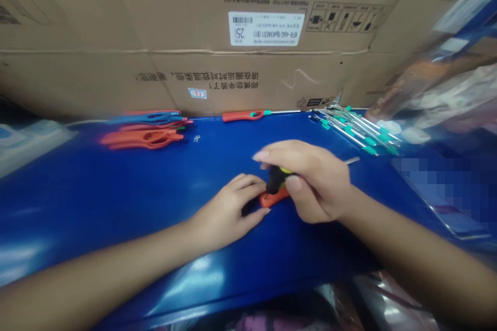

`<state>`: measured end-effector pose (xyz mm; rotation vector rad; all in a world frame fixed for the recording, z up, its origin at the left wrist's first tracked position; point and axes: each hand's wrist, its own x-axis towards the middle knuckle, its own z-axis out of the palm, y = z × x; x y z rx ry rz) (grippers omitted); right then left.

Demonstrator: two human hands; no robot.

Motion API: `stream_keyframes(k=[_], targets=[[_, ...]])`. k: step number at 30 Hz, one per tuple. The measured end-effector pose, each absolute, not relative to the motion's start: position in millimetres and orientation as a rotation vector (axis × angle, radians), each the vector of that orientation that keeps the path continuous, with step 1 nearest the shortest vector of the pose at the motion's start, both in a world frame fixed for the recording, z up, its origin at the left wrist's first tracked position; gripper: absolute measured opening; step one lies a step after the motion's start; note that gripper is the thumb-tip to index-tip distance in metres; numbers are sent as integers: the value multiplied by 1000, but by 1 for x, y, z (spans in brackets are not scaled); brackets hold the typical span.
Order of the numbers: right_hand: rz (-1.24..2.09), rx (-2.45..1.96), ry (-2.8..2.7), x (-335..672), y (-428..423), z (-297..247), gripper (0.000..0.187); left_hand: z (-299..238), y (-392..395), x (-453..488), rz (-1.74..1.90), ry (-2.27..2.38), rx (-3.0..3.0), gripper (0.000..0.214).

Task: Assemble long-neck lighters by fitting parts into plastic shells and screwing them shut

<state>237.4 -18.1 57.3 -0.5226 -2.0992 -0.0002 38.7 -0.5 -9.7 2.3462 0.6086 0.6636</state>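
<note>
An orange long-necked lighter [275, 197] lies on the blue table in front of me, partly hidden under my right hand; what looks like its metal tip [352, 160] shows beyond the knuckles. The thumb and fingers of my left hand [233, 207] close on the sides of its handle end. In my right hand [314, 178] is a short screwdriver [276, 178] with a black and yellow grip. It stands nearly upright, its lower end at the lighter's handle end. The fingers wrap its grip, so part of it is hidden.
Orange and blue lighter handles [143, 137] are piled at the back left. One assembled red lighter [243, 116] lies by the cardboard wall [194, 26]. Several metal rods with green parts [353, 126] lie at the back right, near a blurred, clear-looking flat item [423, 201].
</note>
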Motion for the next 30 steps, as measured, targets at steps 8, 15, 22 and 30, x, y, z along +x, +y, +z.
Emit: stream_keyframes(k=[8,15,22,30], targets=[[-133,-588,-1988,234,-20,59,21,-10,-1,39,673,594,2336,25],[347,-558,-1937,229,-17,62,25,-8,-1,38,654,620,2371,20],[76,-599,-2004,237,-18,63,27,-10,0,38,673,604,2376,24],[233,-549,-1976,237,-14,67,18,-10,0,38,669,617,2388,24]])
